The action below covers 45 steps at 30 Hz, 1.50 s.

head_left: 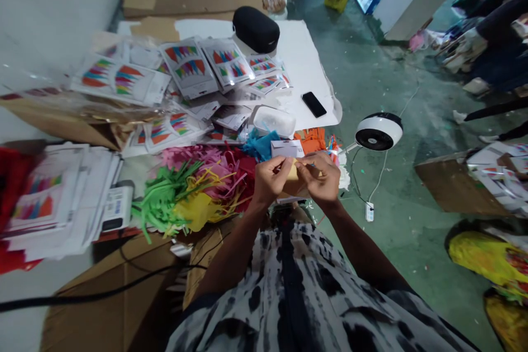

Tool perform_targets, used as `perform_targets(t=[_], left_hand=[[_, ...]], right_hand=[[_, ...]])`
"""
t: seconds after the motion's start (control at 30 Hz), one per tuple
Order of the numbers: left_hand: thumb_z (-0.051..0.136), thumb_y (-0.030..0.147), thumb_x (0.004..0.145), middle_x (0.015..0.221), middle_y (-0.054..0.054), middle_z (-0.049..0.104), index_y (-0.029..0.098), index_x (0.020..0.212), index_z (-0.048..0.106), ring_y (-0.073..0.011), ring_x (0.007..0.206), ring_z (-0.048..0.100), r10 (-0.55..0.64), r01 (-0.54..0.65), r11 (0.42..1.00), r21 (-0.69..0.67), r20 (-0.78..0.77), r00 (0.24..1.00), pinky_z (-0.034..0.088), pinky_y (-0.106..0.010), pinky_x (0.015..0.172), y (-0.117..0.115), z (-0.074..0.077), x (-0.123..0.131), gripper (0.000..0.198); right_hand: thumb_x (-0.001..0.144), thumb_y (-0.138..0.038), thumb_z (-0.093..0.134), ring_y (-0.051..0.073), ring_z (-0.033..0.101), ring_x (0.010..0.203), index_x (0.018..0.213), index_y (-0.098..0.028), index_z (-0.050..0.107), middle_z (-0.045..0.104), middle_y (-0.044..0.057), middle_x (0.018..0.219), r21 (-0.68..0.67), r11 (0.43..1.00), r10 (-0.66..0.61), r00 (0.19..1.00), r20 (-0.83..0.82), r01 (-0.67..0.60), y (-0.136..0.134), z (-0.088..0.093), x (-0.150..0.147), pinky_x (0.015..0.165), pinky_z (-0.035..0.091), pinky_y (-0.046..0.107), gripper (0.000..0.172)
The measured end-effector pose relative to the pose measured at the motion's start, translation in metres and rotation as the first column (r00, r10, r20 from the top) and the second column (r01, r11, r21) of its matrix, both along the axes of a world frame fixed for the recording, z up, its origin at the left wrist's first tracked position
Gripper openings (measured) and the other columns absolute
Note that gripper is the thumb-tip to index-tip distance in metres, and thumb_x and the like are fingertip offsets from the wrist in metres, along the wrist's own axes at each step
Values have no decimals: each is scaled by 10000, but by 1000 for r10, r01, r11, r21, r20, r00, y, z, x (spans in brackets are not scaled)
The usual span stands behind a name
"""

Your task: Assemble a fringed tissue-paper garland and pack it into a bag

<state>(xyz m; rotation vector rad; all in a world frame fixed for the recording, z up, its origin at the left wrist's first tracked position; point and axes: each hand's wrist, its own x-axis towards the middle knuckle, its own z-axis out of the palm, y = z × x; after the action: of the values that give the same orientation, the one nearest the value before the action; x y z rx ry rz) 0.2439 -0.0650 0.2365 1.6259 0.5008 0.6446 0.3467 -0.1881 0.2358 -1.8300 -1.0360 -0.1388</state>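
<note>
My left hand (pixel 270 177) and my right hand (pixel 322 178) meet in front of my body, fingers closed in a pinch. Between them is a small pale-yellow piece (pixel 293 171), perhaps paper or tissue; its exact kind is unclear. Just behind it lies a white card (pixel 287 148), with orange strips (pixel 312 139) to its right and a blue bundle (pixel 262 146) to its left. Left of my hands, cut strips are heaped up: pink (pixel 206 168), green (pixel 165 195) and yellow (pixel 198 210).
Packs with coloured pennant pictures (pixel 187 66) cover the white table (pixel 299 47), alongside a black case (pixel 256 29) and a phone (pixel 314 104). Printed cards (pixel 49 192) are stacked at left. A fan (pixel 379 131) stands right; beyond it is a cardboard box (pixel 457 187). A black cable (pixel 99 292) crosses lower left.
</note>
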Motion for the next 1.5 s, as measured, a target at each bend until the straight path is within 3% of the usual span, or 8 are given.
perform_targets(t=[0.13, 0.3, 0.4, 0.67, 1.0, 1.13, 1.3, 1.5], left_hand=[[621, 477, 954, 615, 22, 406, 171, 633, 556, -115, 602, 398, 58, -58, 998, -26, 3, 998, 318, -251, 572, -4, -3, 0, 449], [602, 498, 968, 631, 12, 488, 169, 692, 642, -127, 624, 437, 133, -133, 991, 8, -14, 991, 349, -244, 588, 4, -5, -3, 431], [603, 526, 962, 617, 7, 513, 166, 683, 652, -129, 619, 449, 193, -194, 981, -24, -49, 980, 354, -240, 576, 12, -5, -2, 458], [835, 544, 758, 683, -10, 633, 152, 724, 718, -132, 627, 534, -132, 119, 937, -329, -17, 991, 395, -239, 567, 20, -2, 4, 410], [754, 479, 864, 561, 38, 445, 159, 557, 535, -95, 582, 400, 315, -312, 943, -119, 6, 949, 307, -256, 555, 7, -15, 11, 495], [817, 517, 784, 632, 11, 604, 158, 671, 685, -119, 594, 514, 143, -139, 934, -328, -12, 990, 383, -251, 566, 19, -13, 9, 399], [950, 437, 604, 827, -79, 775, 156, 924, 827, -210, 670, 677, -148, 106, 819, -563, -30, 988, 510, -306, 606, 31, -9, 4, 443], [901, 432, 704, 810, -76, 785, 143, 853, 819, -205, 671, 690, 94, -128, 885, -449, -96, 991, 541, -310, 620, 25, -19, 3, 335]], right_hand=[[935, -298, 726, 243, 679, 901, 902, -277, 770, 752, 44, 914, 13, 999, -43, 988, 146, 41, -1, -4, -4, 953, 517, 470, 58], [880, -425, 796, 229, 710, 960, 1125, -241, 711, 758, 66, 1037, -80, 995, 44, 966, -256, -66, -9, 4, 5, 868, 569, 386, 318], [848, -474, 819, 193, 695, 837, 983, -221, 739, 757, 41, 935, -135, 981, 71, 911, -407, -137, -18, 11, 18, 780, 556, 337, 298], [802, -511, 845, 178, 673, 724, 842, -222, 800, 784, 37, 832, -143, 970, 89, 834, -544, -196, -26, 17, 31, 667, 522, 317, 295], [682, -516, 917, 139, 583, 616, 765, -201, 778, 721, 13, 716, -78, 992, 12, 702, -712, -96, -24, 12, 26, 567, 442, 276, 354], [646, -500, 940, 137, 580, 606, 753, -214, 798, 729, 14, 717, -41, 998, 5, 667, -745, -54, -25, 11, 26, 549, 430, 271, 337], [661, -497, 935, 157, 621, 626, 800, -226, 829, 769, 30, 761, -58, 995, 11, 678, -735, -79, -28, 13, 28, 567, 472, 286, 322], [652, -496, 939, 185, 697, 731, 904, -241, 827, 801, 33, 882, 21, 999, 31, 590, -807, -24, -29, 5, 29, 677, 554, 320, 376]])
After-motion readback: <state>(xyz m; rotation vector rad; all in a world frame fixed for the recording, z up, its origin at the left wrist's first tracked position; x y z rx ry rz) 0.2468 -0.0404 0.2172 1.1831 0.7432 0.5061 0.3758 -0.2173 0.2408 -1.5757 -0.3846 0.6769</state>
